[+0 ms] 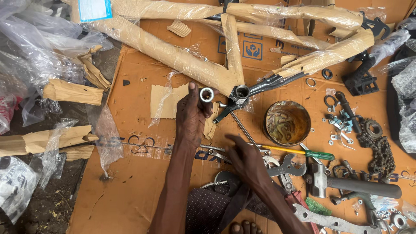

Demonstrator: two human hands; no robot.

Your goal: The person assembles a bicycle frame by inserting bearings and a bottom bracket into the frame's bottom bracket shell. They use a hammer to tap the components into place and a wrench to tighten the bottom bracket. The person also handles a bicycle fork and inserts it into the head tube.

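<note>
Head view: left hand (190, 113) is gripping a metal cup (206, 94) beside the paper-wrapped frame (173, 54) bearing a blue label (95, 9); right hand (247, 160), unclenched, is reaching toward wrenches (284, 168).

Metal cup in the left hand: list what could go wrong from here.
1. The metal cup is pinched only by the left hand fingertips, so it might slip onto the cardboard among scattered washers.
2. The right hand reaches among wrenches and could knock the open grease tin.
</note>
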